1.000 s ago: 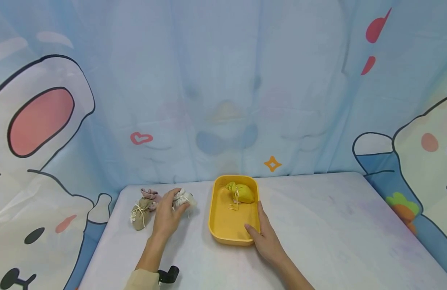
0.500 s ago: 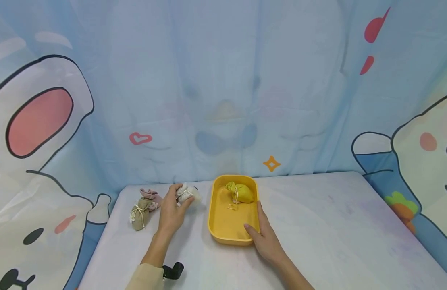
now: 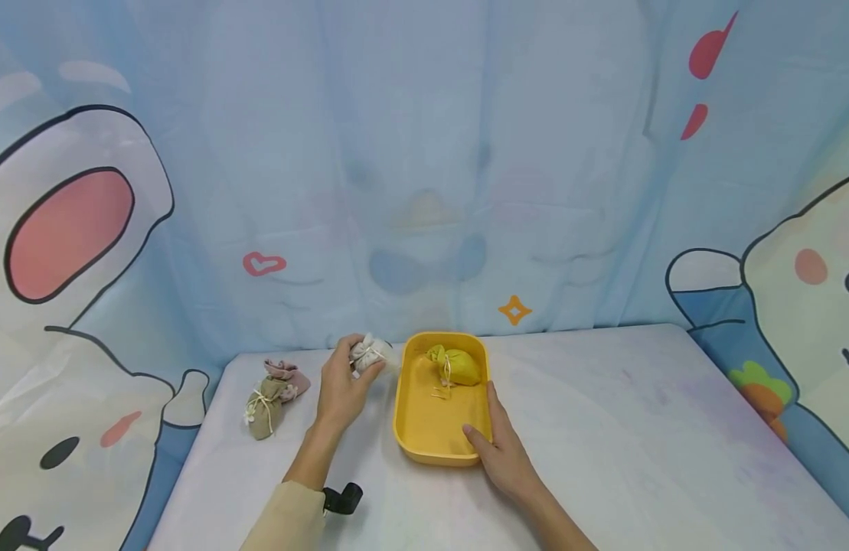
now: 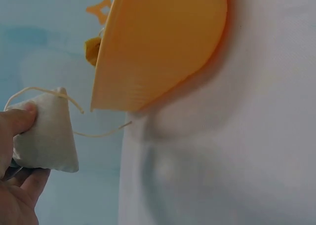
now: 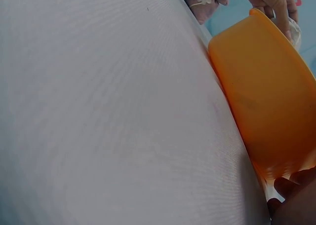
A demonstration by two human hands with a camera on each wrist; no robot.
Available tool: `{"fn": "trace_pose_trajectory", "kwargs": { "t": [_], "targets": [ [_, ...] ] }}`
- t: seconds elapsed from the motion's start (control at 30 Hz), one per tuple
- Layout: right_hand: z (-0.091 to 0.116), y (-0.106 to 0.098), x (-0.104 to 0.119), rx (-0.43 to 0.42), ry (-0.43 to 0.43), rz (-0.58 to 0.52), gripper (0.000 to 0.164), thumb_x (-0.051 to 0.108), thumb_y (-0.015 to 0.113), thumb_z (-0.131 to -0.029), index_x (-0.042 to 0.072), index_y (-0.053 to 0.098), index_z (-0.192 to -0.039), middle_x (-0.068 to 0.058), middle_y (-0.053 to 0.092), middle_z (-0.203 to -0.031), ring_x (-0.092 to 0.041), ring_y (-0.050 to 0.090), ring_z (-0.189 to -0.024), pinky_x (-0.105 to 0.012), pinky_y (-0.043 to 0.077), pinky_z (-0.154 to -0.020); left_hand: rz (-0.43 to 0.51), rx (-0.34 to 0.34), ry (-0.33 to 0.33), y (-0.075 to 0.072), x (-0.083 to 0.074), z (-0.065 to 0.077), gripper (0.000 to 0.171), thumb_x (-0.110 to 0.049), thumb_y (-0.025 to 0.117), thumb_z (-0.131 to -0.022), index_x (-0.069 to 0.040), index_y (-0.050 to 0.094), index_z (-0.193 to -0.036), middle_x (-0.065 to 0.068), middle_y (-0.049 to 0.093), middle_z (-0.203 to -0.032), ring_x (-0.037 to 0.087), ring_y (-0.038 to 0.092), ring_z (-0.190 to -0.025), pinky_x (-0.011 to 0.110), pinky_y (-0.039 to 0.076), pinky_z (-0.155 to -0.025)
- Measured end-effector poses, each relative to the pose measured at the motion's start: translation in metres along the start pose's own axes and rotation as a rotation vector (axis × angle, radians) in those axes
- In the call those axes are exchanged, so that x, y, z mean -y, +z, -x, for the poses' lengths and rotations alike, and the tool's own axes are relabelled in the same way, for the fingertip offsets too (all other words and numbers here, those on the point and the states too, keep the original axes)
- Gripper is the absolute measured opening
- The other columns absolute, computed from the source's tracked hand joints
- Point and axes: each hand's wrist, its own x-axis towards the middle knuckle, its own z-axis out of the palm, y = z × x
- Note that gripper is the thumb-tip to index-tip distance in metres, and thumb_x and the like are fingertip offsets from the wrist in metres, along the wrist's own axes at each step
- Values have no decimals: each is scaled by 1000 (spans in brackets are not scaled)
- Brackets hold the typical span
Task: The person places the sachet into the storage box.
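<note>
At your far left, a tan drawstring pouch [image 3: 264, 413] lies against a dusty-pink pouch [image 3: 296, 379] on the table [image 3: 638, 428]. Next, your left hand [image 3: 344, 390] pinches a white drawstring pouch [image 3: 369, 353] between thumb and fingers, just left of the yellow tray [image 3: 434, 432]. A lime-yellow pouch [image 3: 462, 368] lies in the tray's far end. Your right hand [image 3: 504, 453] grips the tray's right wall, thumb over the rim.

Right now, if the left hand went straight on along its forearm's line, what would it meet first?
The left hand would probably meet the blue backdrop; its line passes left of the yellow tray, though the white pouch it grips might brush the tray. Depth is unclear.
</note>
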Motion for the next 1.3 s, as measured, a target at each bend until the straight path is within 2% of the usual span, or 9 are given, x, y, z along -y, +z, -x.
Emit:
{"fn": "trace_pose_trajectory", "kwargs": {
  "t": [0.2,0.43,0.8,1.07,1.3],
  "targets": [
    [0,1,0,-5,-2,-3,85,30,54,-109,22,-7,-168,-10,-2,-177,-34,0,-163,-57,5,-130,27,0,31,8,-8,-5,53,-21,82,-91,-10,57,-136,9,70,-126,26,68,-116,46,59,-96],
    [1,0,0,-1,-4,0,84,31,53,-110,21,-7,-168,-11,-2,-176,-35,0,-163,-59,5,-129,56,32,17,19,-16,-9,52,-19,82,-91,-8,57,-135,11,69,-126,24,68,-115,41,59,-97],
    [1,1,-2,-12,-21,-5,85,31,54,-109,20,-6,-168,-10,-1,-176,-34,1,-163,-58,6,-130,27,143,52,37,-25,-7,51,-25,81,-92,-11,57,-134,8,69,-124,21,69,-112,39,59,-95],
    [1,0,1,-8,-7,4,85,33,54,-109,20,-7,-168,-9,-1,-177,-34,1,-163,-57,6,-130,43,212,67,45,-31,-7,49,-24,81,-92,-12,56,-133,7,69,-125,20,67,-112,38,58,-94],
    [2,-1,2,-4,3,3,85,34,53,-109,21,-6,-168,-11,-1,-177,-35,1,-163,-59,6,-129,-40,277,69,49,-34,-7,44,-22,82,-91,-15,56,-126,7,67,-129,22,65,-117,41,55,-96]
  ]
}}
